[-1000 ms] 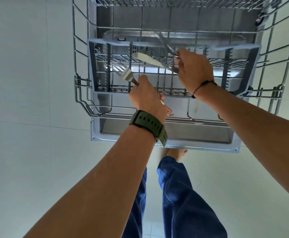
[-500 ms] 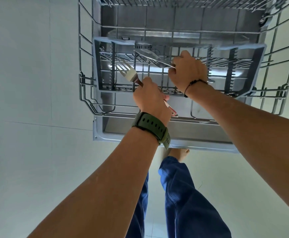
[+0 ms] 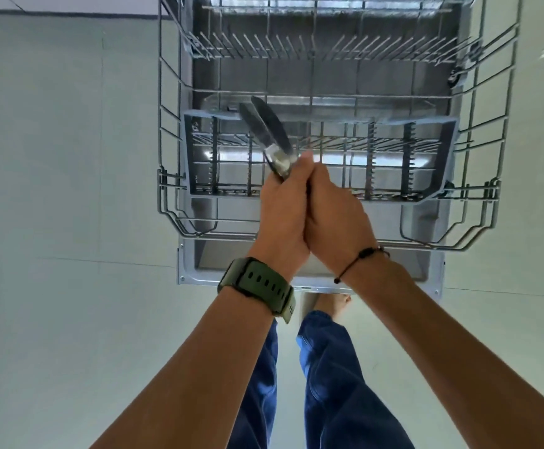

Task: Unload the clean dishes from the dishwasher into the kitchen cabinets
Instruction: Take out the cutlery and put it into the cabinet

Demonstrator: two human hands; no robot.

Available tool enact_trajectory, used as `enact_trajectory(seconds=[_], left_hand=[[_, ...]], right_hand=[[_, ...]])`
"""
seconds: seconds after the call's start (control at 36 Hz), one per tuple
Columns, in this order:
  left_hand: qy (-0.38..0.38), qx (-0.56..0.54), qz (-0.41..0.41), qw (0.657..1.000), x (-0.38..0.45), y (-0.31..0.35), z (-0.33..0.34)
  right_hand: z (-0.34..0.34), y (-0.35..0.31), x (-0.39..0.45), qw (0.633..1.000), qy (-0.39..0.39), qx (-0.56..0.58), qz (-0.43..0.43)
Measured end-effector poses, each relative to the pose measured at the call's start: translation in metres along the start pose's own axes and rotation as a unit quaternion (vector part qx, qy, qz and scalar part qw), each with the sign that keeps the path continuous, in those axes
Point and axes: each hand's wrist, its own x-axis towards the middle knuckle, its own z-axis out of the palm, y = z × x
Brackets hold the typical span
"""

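Over the pulled-out dishwasher rack point(image 3: 166, 202), my left hand point(image 3: 282, 218), with a green watch on its wrist, and my right hand point(image 3: 337, 218), with a black cord bracelet, are pressed together. Between them they grip a bundle of cutlery point(image 3: 269, 131). Two knife blades and a fork head stick up and to the left from the fists. The handles are hidden inside my hands. Below the hands sits the grey-blue cutlery basket point(image 3: 448, 150); I can make out nothing in its slots.
The open dishwasher door point(image 3: 196, 273) lies flat under the rack, its edge just in front of my feet. Rows of plate tines point(image 3: 329, 50) stand bare at the back of the rack. Pale floor tiles point(image 3: 70, 222) spread left and right.
My hands, apart before with the fork in the left and knives in the right, have come together into one grip on all the cutlery. The view has moved closer to the rack.
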Motion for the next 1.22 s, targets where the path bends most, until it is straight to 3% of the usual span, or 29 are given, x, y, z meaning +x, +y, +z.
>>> enact_trajectory(seconds=[0.33,0.53,0.86,1.03,1.22], left_hand=[[-0.026,-0.114,-0.030,0.993,-0.026,0.020,-0.014],[-0.100,-0.127,0.032,0.986,-0.065,0.058,-0.023],[0.017,-0.018,0.098,0.995,-0.236,0.128,-0.065],[0.050,-0.045,0.169,0.983,-0.341,0.177,-0.086],[0.067,-0.098,0.262,0.958,-0.409,0.241,-0.136]], right_hand=[[-0.009,-0.021,-0.017,0.994,0.057,0.070,-0.067],[-0.039,-0.067,-0.030,0.990,0.044,0.121,-0.065],[-0.063,-0.205,-0.131,0.986,0.043,0.125,-0.098],[-0.110,-0.300,-0.189,0.976,0.047,0.153,-0.151],[-0.124,-0.408,-0.218,0.958,0.038,0.181,-0.219]])
